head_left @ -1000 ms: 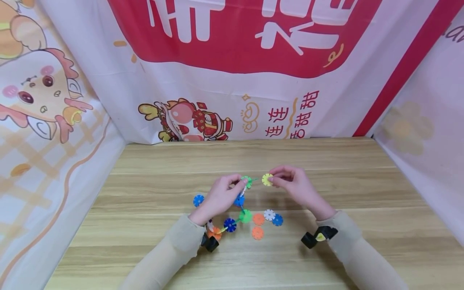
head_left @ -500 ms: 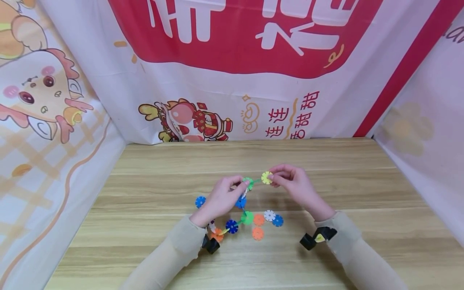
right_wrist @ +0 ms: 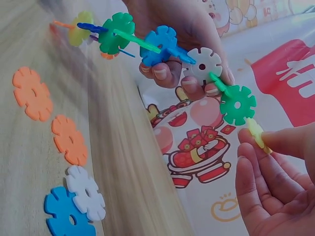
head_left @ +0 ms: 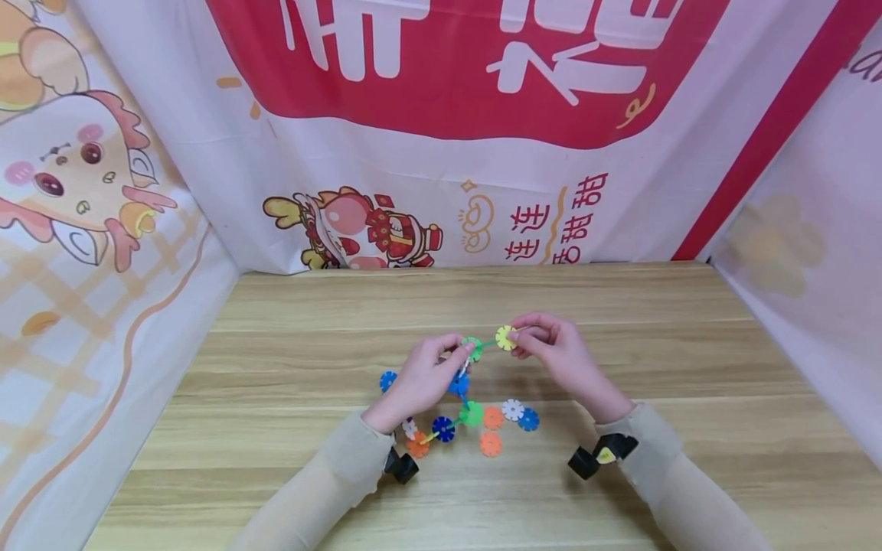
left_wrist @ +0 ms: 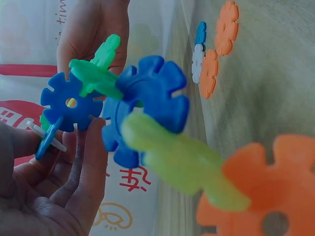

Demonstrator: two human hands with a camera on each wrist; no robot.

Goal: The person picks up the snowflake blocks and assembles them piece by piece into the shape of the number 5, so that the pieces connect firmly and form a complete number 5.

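Note:
My left hand (head_left: 429, 375) pinches a chain of notched plastic snowflake discs near its upper end, around a white disc (right_wrist: 204, 58) and a green piece (right_wrist: 217, 82). My right hand (head_left: 566, 356) holds a yellow snowflake disc (head_left: 505, 337) between thumb and fingers. In the right wrist view, that yellow disc's edge meets the rim of a green disc (right_wrist: 237, 114); how deep it is slotted I cannot tell. The chain hangs toward me through blue, green, dark blue (head_left: 444, 429) and yellow discs to an orange disc (head_left: 417, 445). My left hand and wrist partly cover the chain.
Two loose orange discs (head_left: 491, 444), a white disc (head_left: 512, 410) and a blue disc (head_left: 528, 419) lie on the wooden table (head_left: 654, 337), right of the chain. Another blue disc (head_left: 388, 381) shows left of my left wrist. Printed cloth (head_left: 468, 176) encloses the back and sides.
A second ago a small gap separated the yellow disc from the green piece; now they meet. The chain has shifted slightly right, while the loose discs lie where they were.

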